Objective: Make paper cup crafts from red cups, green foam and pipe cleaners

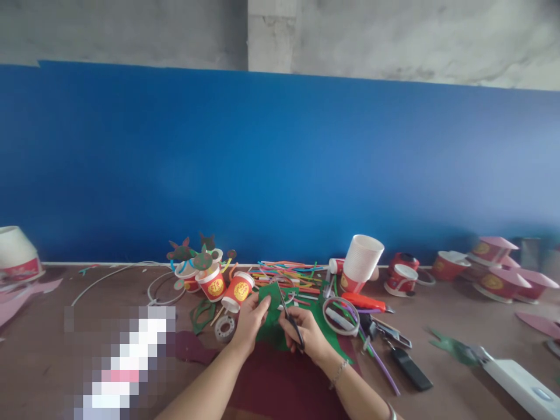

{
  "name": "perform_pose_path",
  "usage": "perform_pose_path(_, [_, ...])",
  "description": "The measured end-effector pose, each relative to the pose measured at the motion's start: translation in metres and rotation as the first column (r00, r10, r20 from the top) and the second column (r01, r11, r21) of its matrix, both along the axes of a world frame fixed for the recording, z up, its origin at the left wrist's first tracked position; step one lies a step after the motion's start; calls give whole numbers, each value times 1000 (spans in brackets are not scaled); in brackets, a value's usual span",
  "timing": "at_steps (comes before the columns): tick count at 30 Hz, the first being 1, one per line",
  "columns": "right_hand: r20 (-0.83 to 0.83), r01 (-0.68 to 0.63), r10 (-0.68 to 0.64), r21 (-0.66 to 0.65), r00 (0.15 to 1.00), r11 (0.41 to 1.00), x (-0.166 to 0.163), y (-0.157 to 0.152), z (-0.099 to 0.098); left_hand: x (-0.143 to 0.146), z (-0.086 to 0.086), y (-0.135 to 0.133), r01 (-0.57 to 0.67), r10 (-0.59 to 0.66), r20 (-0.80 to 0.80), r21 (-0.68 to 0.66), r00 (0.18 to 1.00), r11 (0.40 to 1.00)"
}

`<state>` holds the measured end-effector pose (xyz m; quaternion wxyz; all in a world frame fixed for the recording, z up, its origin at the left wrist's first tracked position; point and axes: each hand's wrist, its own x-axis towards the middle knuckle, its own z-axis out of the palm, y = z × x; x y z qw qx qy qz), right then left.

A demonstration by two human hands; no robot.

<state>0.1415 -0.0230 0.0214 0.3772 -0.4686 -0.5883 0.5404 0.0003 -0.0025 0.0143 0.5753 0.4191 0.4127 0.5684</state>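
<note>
My left hand (252, 318) pinches a piece of green paper (270, 296) between thumb and fingers, a little above the table. Black-handled scissors (296, 329) are in my right hand (308, 333), their blades pointing up and away along the right edge of that paper. Whether the blades are touching the paper I cannot tell. More green paper (273, 333) lies under both hands, on top of a dark red sheet (284, 385) near the front of the table. A bracelet circles my right wrist.
Red-and-white paper cups (238, 290) and a tape roll (225, 328) are left of my hands. Behind lie colourful sticks (289, 271). To the right are stacked cups (361, 265), a larger tape roll (341, 315), an orange cutter (364, 301) and a black key fob (410, 368). A blue wall panel (280, 169) stands behind.
</note>
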Motion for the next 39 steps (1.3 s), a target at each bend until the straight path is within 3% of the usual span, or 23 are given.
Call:
perform_pose_path(13, [-18, 35, -35, 10, 999, 999, 0, 1, 0, 0, 1, -1, -64, 64, -4, 24, 998, 998])
perform_pose_path(17, [-38, 66, -65, 19, 997, 998, 1, 2, -2, 2, 1, -4, 0, 0, -7, 73, 1000, 997])
perform_pose_path(21, [-36, 80, -79, 47, 996, 996, 1, 2, -5, 5, 1, -7, 53, -51, -44, 33, 998, 998])
perform_pose_path(39, [-70, 15, -14, 21, 997, 1000, 2, 3, -8, 11, 5, -9, 0, 1, -58, 24, 998, 1000])
